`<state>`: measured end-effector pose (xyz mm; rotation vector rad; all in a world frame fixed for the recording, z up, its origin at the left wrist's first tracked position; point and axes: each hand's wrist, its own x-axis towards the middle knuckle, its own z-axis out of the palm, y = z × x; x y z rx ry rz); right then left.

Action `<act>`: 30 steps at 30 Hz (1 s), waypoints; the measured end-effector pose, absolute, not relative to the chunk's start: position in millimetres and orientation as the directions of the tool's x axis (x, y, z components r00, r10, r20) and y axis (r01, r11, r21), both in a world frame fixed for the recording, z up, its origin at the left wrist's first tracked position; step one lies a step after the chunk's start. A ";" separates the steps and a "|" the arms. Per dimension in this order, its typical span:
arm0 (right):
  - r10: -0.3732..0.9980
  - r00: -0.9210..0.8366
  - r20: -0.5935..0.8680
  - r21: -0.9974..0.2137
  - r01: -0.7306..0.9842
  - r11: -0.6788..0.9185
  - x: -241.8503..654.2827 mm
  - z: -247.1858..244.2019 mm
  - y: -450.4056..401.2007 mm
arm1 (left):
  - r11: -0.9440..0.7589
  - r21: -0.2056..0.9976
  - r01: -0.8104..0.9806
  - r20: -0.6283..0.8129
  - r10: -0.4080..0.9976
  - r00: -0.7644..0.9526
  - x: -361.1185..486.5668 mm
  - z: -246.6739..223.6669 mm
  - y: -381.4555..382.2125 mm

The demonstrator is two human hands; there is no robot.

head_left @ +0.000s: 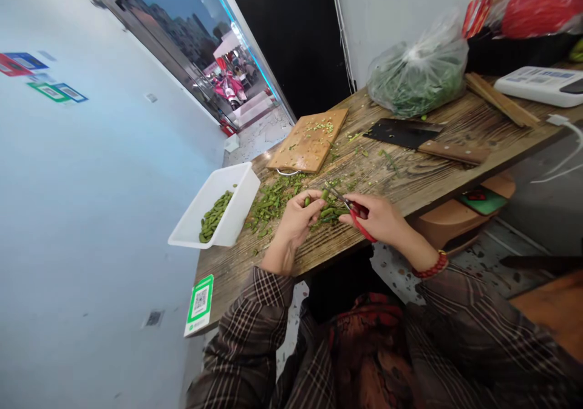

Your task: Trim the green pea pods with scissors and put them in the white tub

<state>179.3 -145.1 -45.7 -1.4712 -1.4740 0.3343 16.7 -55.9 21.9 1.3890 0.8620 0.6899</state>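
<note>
Over the near part of the wooden table, my left hand [298, 217] pinches a green bean pod [324, 195] that looks like edamame. My right hand [380, 217] is closed round the red handles of a pair of scissors [363, 225]. The slim metal blades point up and left, close to the pod's end. Below and around both hands lies a loose heap of green pods and clippings [273, 199]. To the left, a white plastic tub [234, 223] holds several green pods at its bottom.
A wooden cutting board [305, 144] with green bits lies behind the heap. A cleaver [428, 141] rests at the right, near a clear bag of greens [416, 78], a wooden strip [498, 99] and a white scale [542, 84]. A QR-code stand [199, 304] occupies the left corner.
</note>
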 end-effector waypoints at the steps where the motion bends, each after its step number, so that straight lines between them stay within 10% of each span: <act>1: 0.870 0.221 0.440 -0.763 0.604 0.232 178.6 -45.3 -145.0 | 0.077 0.993 0.089 -0.113 0.832 0.542 17.1 21.5 -57.5; 9: 0.862 0.215 0.459 -0.750 0.613 0.247 175.4 -45.5 -144.3 | 0.032 0.991 0.132 -0.102 0.817 0.568 18.9 20.3 -63.5; 19: 0.909 0.148 0.389 -0.712 0.674 0.196 178.3 -45.7 -147.2 | -0.414 0.872 0.261 0.186 0.774 0.605 18.4 19.0 -49.5; 30: 0.883 0.273 0.383 -0.783 0.603 0.153 176.9 -46.7 -145.6 | 0.164 0.981 -0.106 -0.094 0.873 0.479 17.6 21.5 -49.7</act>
